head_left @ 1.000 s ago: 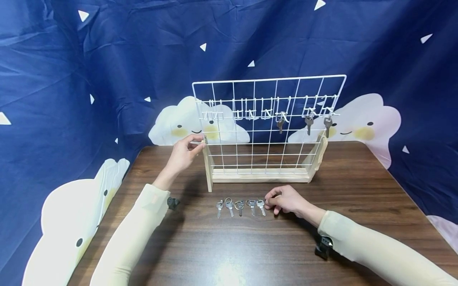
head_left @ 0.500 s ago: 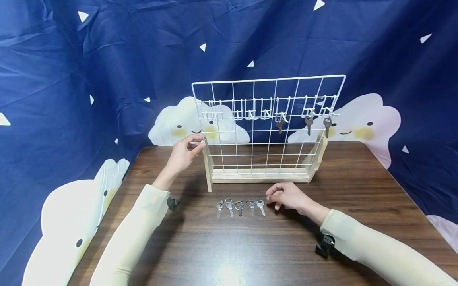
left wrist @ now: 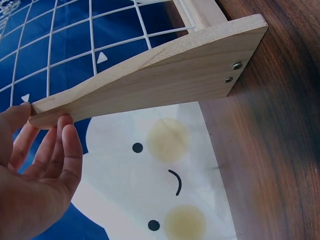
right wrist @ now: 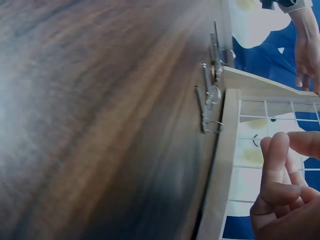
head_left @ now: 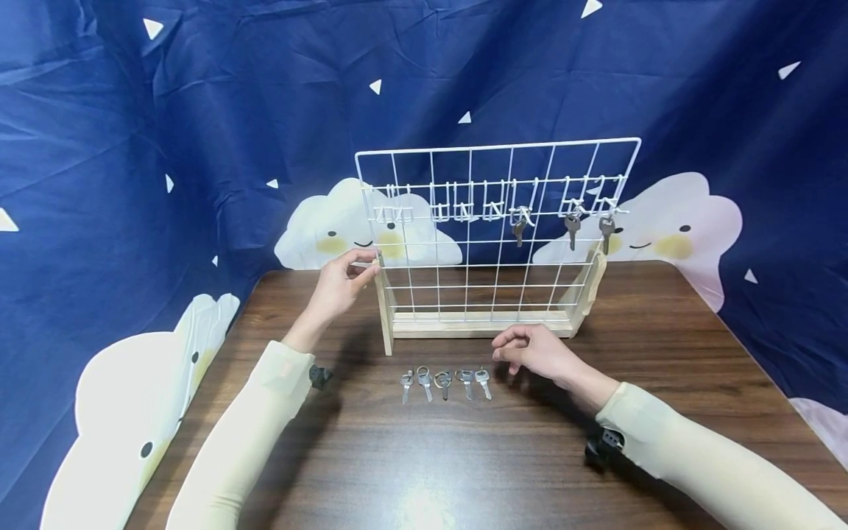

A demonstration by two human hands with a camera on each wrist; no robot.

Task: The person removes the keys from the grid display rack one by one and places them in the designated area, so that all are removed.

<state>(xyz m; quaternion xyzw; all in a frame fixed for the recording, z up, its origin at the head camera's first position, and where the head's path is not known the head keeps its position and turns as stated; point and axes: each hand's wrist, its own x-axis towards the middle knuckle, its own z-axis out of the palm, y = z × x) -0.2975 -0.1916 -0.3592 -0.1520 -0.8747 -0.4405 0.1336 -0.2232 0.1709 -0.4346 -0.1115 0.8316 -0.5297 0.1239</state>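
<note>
A white wire-grid rack (head_left: 471, 149) stands upright between wooden end pieces. My left hand (head_left: 337, 285) pinches the top of its left wooden end piece (left wrist: 150, 75), thumb on one side and fingertips on the other. Several metal keys with rings lie in a row before the rack, the rightmost key (head_left: 483, 378) being nearest my right hand (head_left: 538, 355). That hand hovers above the table, fingers loosely bent, with nothing visible between them. Three keys hang from hooks on the right part of the grid: one key (head_left: 520, 233), another key (head_left: 573, 233) and the outermost key (head_left: 606, 235).
More white hooks (head_left: 492, 212) without keys line the grid's left and middle. A wooden base bar (head_left: 480, 325) joins the end pieces. The brown wooden table (head_left: 371, 471) meets a blue curtain (head_left: 232, 88) with clouds behind and at the left.
My right hand has risen and drawn back slightly toward the rack, away from the rightmost key. The left hand keeps its grip; the keys lie as before.
</note>
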